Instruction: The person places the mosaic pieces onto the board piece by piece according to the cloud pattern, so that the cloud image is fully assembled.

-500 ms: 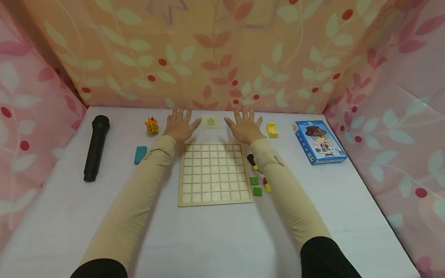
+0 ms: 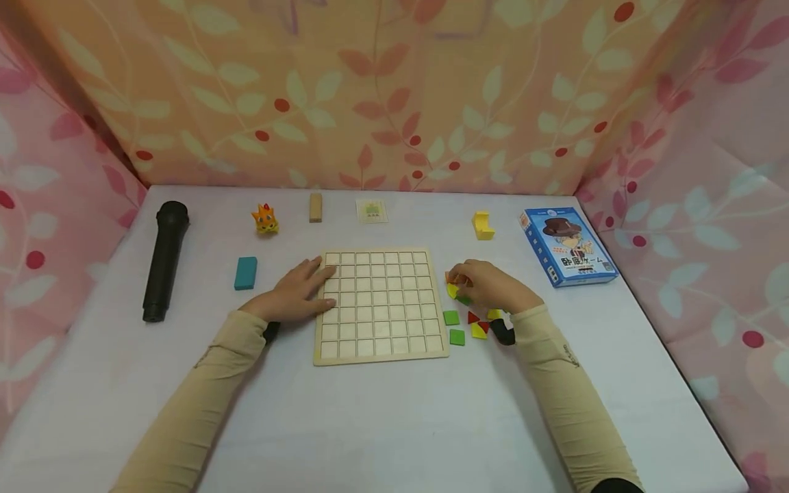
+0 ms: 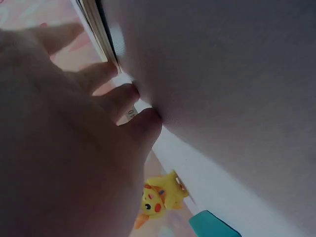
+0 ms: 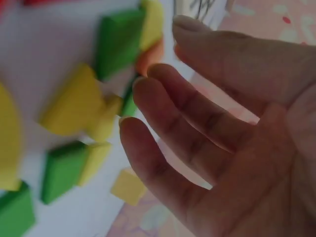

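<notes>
The heap of small coloured wooden pieces (image 2: 468, 322), green, yellow, red and orange, lies on the table just right of the square wooden grid board (image 2: 380, 305), whose cells are all bare. The right hand (image 2: 490, 286) hovers over the far end of that heap, fingers bent down and touching a yellow and an orange piece; the right wrist view shows the fingers only lightly curved beside the pieces, and no piece is plainly pinched. The left hand (image 2: 296, 294) lies flat, fingers straight, its tips resting on the board's left edge, as if steadying it.

Judging by this, the step in hand is choosing a first piece from the heap. The next move would call for a clean pinch on one piece without scattering its neighbours, then a carry left to a cell while the other hand keeps the board from sliding.

Further out on the white table (image 2: 382, 418) lie a teal block (image 2: 245, 272), a black microphone (image 2: 164, 259) and a blue game box (image 2: 568, 247).
</notes>
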Tool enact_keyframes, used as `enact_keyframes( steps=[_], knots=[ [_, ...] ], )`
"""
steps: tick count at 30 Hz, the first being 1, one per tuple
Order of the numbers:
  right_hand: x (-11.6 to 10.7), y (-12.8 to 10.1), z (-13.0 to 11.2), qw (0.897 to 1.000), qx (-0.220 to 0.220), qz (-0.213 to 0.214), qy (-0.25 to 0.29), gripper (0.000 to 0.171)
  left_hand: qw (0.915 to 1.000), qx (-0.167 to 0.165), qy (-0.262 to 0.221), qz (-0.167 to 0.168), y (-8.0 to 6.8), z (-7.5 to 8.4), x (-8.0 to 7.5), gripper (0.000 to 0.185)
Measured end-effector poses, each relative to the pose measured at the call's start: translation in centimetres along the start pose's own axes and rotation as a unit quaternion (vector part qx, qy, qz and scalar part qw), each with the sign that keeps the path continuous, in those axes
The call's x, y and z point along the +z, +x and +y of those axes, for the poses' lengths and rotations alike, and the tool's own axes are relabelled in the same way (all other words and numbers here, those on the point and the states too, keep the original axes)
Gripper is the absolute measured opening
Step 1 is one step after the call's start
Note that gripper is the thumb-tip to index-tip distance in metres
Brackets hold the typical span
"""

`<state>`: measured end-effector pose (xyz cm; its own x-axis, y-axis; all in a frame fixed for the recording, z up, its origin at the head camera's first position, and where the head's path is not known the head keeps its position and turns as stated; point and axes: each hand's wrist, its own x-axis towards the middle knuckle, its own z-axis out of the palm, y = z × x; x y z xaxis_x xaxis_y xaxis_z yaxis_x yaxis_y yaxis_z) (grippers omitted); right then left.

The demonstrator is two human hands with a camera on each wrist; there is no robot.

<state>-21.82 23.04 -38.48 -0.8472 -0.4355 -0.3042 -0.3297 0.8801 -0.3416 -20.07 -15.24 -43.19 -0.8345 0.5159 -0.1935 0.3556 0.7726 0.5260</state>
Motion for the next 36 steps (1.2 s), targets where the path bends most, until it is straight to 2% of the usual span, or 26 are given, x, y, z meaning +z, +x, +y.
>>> enact_keyframes(
  steps=[5,11,18,28,36],
  knots=[
    [0.7,-0.2,0.4,1.000,-0.012,-0.008,0.018,0.031,0.9995,-0.007,0.030,0.000,-0.4,0.0,0.3,0.077],
    [1.2,0.3,0.1,1.000,0.006,0.005,0.003,0.034,0.9995,-0.020,0.024,-0.003,-0.6,0.1,0.3,0.078],
    [1.9,0.6,-0.2,1.000,0.020,0.016,-0.007,0.037,0.9993,-0.021,0.030,0.006,-0.6,0.2,0.7,0.077],
    [1.7,0.8,0.3,1.000,-0.009,0.021,-0.001,0.024,0.9985,-0.019,0.048,0.017,-0.8,0.3,0.6,0.075],
    [1.7,0.6,0.2,1.000,0.006,0.019,-0.021,0.027,0.9990,-0.021,0.036,0.018,-0.7,0.5,0.6,0.076]
  ],
)
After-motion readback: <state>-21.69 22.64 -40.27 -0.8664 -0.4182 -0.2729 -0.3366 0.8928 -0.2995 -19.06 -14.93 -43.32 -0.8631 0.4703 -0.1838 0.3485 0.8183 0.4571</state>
